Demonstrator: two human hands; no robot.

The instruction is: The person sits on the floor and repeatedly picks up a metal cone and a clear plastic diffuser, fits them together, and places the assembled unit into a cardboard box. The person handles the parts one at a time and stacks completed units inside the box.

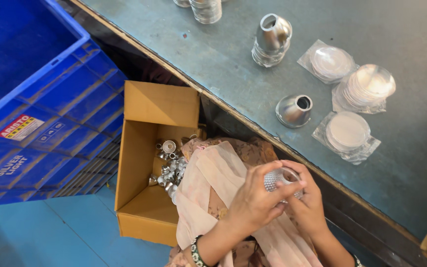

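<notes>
Silvery faceted reflector (281,179) sits pinched between both hands over the lap, near the table (233,64) edge: left hand (253,202) fingers clasp its rim while right hand (306,205) cradles it, steadying it. Similar cones fill the box (142,207) at left.

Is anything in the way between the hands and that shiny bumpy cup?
Nothing visible is. The left hand and the right hand both already grip the shiny faceted reflector cup, fingers wrapped right around it, above the person's lap beside the table edge.
</notes>
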